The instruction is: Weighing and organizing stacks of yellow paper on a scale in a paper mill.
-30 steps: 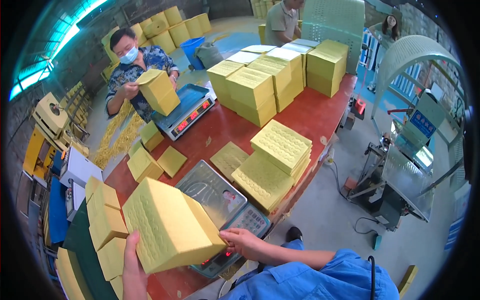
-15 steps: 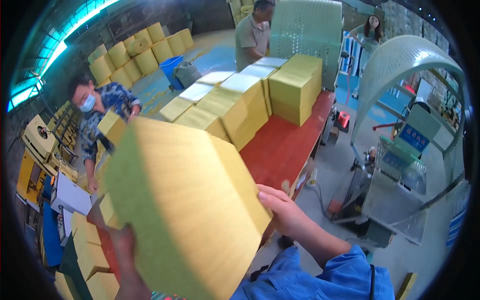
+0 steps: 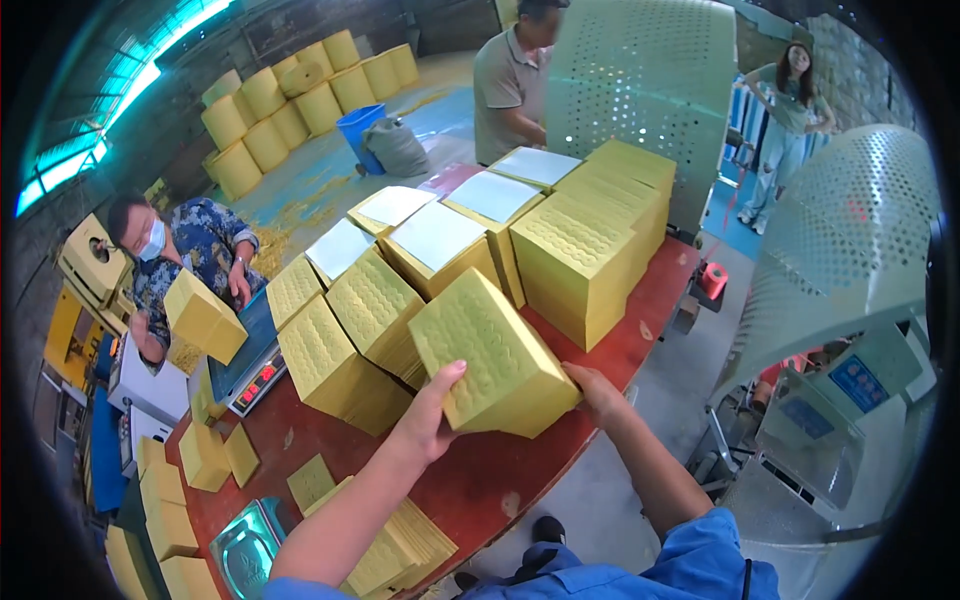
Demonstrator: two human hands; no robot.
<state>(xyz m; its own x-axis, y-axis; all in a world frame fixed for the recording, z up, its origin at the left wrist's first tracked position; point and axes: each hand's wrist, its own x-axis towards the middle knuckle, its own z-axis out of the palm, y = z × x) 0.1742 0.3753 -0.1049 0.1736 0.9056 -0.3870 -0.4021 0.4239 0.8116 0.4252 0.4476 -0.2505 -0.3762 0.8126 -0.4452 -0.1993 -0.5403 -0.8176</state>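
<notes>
Between my two hands I hold a thick stack of yellow paper (image 3: 490,350) with wavy embossed lines on its top sheet. My left hand (image 3: 432,415) grips its near left side, thumb over the top edge. On the right, my right hand (image 3: 595,392) presses the stack's right corner. The stack is tilted above the red table, close against the other yellow paper stacks (image 3: 345,370) standing in rows. White sheets (image 3: 430,235) lie on some of those stacks. To the right of the rows stands a large paper block (image 3: 570,260).
A masked co-worker (image 3: 205,240) at the left has a yellow stack (image 3: 205,315) beside a digital scale (image 3: 250,375). Another scale (image 3: 248,550) and loose paper (image 3: 400,545) lie near me on the red table (image 3: 480,490). Perforated metal guards (image 3: 830,260) stand right. Two more people stand behind.
The held stack has moved away from me and down toward the table, turning its embossed top upward. Both hands went with it, and the view has shifted.
</notes>
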